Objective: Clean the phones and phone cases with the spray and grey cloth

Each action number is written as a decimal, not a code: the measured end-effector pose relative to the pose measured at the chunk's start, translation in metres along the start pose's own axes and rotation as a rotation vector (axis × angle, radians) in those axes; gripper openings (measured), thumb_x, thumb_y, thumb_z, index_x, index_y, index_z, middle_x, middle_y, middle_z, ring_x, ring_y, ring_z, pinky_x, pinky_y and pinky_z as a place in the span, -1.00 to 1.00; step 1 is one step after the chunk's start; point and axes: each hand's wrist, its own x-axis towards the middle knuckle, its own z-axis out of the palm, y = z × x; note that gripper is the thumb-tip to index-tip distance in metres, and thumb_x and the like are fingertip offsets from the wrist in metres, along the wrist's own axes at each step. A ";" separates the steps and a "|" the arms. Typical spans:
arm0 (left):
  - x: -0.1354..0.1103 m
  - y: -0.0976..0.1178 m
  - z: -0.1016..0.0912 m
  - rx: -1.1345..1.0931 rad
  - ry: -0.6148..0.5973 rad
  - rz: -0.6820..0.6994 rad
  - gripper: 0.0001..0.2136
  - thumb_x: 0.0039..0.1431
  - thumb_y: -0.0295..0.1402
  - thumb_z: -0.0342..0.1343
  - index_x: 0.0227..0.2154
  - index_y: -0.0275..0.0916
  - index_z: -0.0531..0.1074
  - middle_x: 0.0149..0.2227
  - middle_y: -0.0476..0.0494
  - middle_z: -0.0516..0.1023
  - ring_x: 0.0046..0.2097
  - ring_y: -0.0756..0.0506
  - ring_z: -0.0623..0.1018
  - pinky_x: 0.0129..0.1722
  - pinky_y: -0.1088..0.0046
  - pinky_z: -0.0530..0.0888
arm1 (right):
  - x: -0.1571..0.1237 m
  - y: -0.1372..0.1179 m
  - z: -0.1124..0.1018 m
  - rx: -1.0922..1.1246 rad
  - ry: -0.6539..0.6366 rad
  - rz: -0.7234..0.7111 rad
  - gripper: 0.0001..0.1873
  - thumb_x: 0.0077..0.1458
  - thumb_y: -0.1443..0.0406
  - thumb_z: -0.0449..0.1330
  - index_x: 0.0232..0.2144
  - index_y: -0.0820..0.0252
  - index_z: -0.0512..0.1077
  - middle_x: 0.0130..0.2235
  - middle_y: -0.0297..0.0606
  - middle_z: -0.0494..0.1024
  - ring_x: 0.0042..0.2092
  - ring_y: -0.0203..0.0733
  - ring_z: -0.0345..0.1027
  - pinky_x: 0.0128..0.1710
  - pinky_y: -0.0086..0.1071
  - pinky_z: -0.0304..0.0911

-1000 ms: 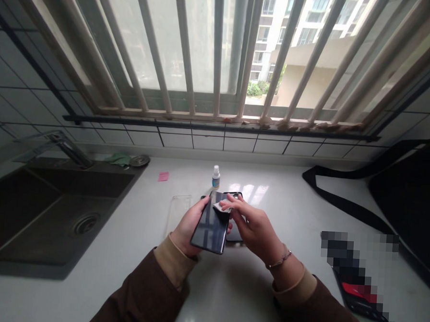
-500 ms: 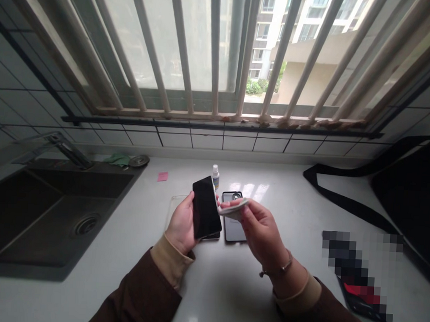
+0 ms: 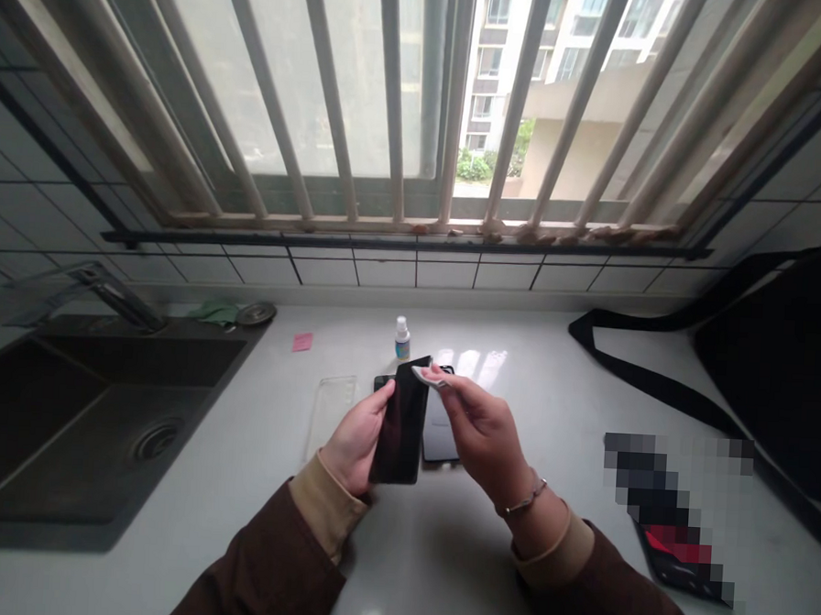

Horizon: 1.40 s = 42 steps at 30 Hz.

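Observation:
My left hand point(image 3: 354, 440) grips a black phone point(image 3: 400, 422) by its edge, held up over the white counter point(image 3: 398, 545) with its dark screen toward me. My right hand point(image 3: 481, 430) pinches a small pale wipe point(image 3: 424, 374) against the phone's top right corner. Behind the held phone, a second dark phone point(image 3: 440, 433) lies flat on the counter. A small white spray bottle point(image 3: 402, 337) stands just beyond them. A clear phone case point(image 3: 329, 412) lies to the left of my left hand.
A dark sink point(image 3: 67, 409) with a tap point(image 3: 118, 294) fills the left. A pink note point(image 3: 302, 341) and a green cloth point(image 3: 214, 312) lie near it. A black bag point(image 3: 779, 364) with a strap sits at the right, and a dark blurred item point(image 3: 680, 533) lies near the right front.
The held phone has turned more edge-on and lowered slightly. My right hand brought the wipe from beside the phone up to its top corner.

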 end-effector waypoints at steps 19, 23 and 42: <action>0.003 0.020 -0.005 -0.130 0.184 0.274 -0.65 0.52 -0.31 -0.16 -0.20 -0.36 0.51 -0.45 -0.18 0.57 -0.51 -0.06 0.58 -0.45 0.42 0.60 | -0.004 -0.016 -0.002 0.189 -0.080 0.220 -0.67 0.40 0.08 0.18 -0.07 0.12 0.65 -0.19 -0.22 0.73 -0.21 -0.08 0.65 -0.22 -0.27 0.58; -0.001 0.013 -0.001 -0.010 0.119 0.102 -0.65 0.50 -0.23 -0.06 -0.15 -0.38 0.55 -0.42 -0.23 0.61 -0.49 -0.10 0.61 -0.46 0.39 0.60 | 0.003 0.003 -0.001 0.239 0.169 0.375 -0.55 0.35 -0.03 0.20 -0.01 0.17 0.62 -0.13 -0.18 0.72 -0.14 -0.05 0.62 -0.14 -0.26 0.54; 0.003 0.017 -0.006 -0.171 0.251 0.404 -0.57 0.52 -0.21 -0.15 0.07 -0.42 0.51 -0.25 -0.36 0.68 -0.29 -0.23 0.70 -0.12 0.06 0.68 | -0.009 -0.013 0.005 -0.061 -0.211 -0.094 -0.67 0.42 0.33 0.15 0.12 -0.04 0.57 0.05 -0.31 0.71 0.02 -0.11 0.64 0.02 -0.28 0.53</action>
